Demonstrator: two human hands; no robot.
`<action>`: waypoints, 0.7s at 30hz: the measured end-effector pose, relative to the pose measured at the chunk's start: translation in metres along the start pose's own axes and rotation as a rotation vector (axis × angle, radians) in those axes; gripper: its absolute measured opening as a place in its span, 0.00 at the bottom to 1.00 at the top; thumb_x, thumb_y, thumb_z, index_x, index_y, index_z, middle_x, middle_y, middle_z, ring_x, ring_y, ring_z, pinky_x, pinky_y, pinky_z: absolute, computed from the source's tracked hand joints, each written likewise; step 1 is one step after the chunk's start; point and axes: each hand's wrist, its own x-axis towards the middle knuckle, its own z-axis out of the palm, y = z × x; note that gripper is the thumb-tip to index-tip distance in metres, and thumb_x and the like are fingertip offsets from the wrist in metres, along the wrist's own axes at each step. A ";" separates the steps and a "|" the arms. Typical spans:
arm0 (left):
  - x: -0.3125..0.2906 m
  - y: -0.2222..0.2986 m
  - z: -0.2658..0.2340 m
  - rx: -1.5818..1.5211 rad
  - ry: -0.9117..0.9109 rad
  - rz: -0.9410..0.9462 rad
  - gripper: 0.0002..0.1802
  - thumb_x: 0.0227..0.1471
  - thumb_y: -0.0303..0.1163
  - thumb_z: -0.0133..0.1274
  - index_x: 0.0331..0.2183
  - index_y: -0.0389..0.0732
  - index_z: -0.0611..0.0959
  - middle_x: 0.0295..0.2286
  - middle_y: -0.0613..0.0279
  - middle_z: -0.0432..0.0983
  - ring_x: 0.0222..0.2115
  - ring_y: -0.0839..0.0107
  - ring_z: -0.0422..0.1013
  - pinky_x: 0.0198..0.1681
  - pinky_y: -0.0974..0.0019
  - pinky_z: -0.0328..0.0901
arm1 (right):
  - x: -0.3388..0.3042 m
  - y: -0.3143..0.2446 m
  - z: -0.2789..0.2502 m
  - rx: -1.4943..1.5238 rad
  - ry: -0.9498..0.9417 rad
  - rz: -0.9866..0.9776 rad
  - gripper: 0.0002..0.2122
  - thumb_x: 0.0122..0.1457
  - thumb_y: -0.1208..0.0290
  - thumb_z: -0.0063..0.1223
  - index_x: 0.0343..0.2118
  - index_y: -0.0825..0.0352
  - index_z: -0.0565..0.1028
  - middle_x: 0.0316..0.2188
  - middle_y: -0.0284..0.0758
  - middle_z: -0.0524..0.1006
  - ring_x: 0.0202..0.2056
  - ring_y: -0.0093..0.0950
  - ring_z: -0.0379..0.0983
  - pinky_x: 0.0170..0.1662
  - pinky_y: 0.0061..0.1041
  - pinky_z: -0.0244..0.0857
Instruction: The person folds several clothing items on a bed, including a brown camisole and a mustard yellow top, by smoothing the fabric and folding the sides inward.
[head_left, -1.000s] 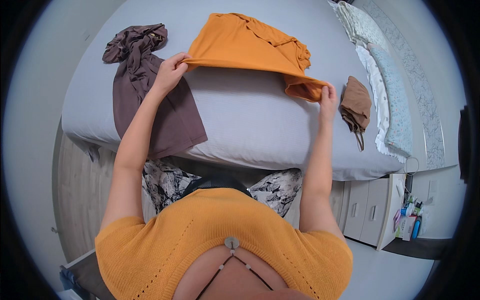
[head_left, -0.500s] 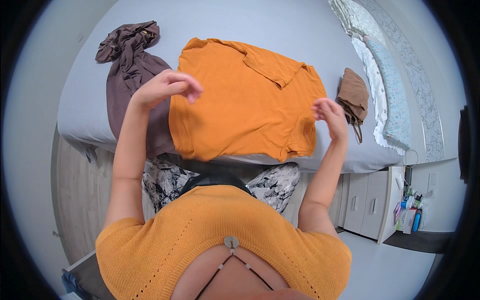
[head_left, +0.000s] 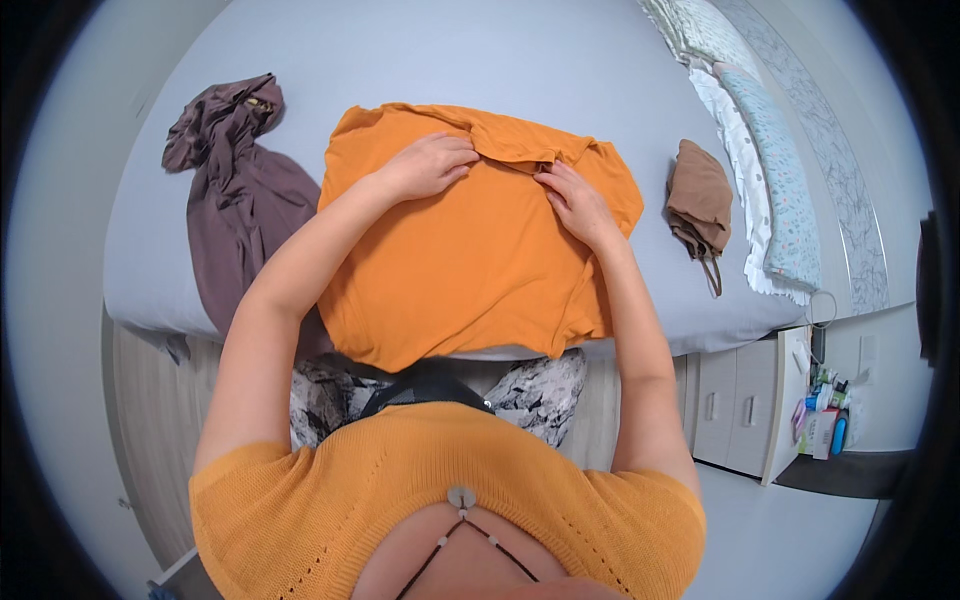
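Both arms stretch forward, elbows bent! The left forearm [head_left: 318, 247] slants inward, and here's the left hand [head_left: 432, 165], back upward, fingers [head_left: 462, 152] close together and curled. Across from it, the right forearm [head_left: 637, 315] runs steeper, the right hand [head_left: 580, 203] angling inward at the wrist, fingers bent. Near each other, these hands, but apart!

We identify one plain orange garment [head_left: 440, 265], soft and unpatterned, spread broadly flat on the bed [head_left: 480, 55] along its near edge, roughly midway between its left and right edges. We note that the garment's near border extends slightly past the bed's near edge and creases toward the right. We find its far part gathered in a loose, rumpled fold.
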 end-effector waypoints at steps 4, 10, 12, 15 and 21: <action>0.047 -0.020 0.002 0.332 0.010 -0.040 0.23 0.57 0.38 0.44 0.54 0.43 0.68 0.55 0.54 0.60 0.60 0.61 0.50 0.62 0.46 0.43 | 0.057 0.028 0.000 -0.317 0.111 -0.070 0.16 0.55 0.75 0.51 0.48 0.61 0.72 0.55 0.38 0.65 0.58 0.38 0.56 0.55 0.39 0.56; 0.095 -0.091 0.031 0.319 0.264 -0.661 0.23 0.59 0.41 0.40 0.54 0.45 0.67 0.57 0.57 0.55 0.60 0.61 0.49 0.62 0.46 0.41 | 0.134 0.091 0.031 -0.228 0.435 0.393 0.15 0.54 0.70 0.52 0.46 0.60 0.73 0.53 0.37 0.67 0.55 0.35 0.61 0.52 0.40 0.57; 0.096 -0.100 0.042 0.276 0.285 -0.695 0.22 0.58 0.41 0.42 0.52 0.45 0.70 0.55 0.58 0.59 0.59 0.61 0.51 0.60 0.47 0.44 | 0.133 0.102 0.058 -0.213 0.448 0.396 0.13 0.55 0.70 0.52 0.44 0.61 0.74 0.50 0.36 0.70 0.52 0.33 0.64 0.50 0.37 0.59; 0.089 -0.106 0.045 0.243 0.445 -0.597 0.19 0.56 0.41 0.46 0.46 0.43 0.76 0.50 0.58 0.67 0.55 0.62 0.58 0.57 0.51 0.51 | 0.137 0.085 0.056 -0.059 0.473 0.431 0.10 0.56 0.71 0.49 0.41 0.63 0.74 0.43 0.34 0.75 0.45 0.33 0.70 0.46 0.33 0.63; 0.111 -0.104 0.038 0.051 0.513 -0.562 0.16 0.49 0.44 0.53 0.33 0.41 0.82 0.38 0.62 0.76 0.43 0.62 0.67 0.50 0.57 0.57 | 0.138 0.094 0.058 0.064 0.607 0.519 0.11 0.57 0.70 0.48 0.43 0.62 0.74 0.40 0.33 0.76 0.42 0.35 0.72 0.45 0.33 0.65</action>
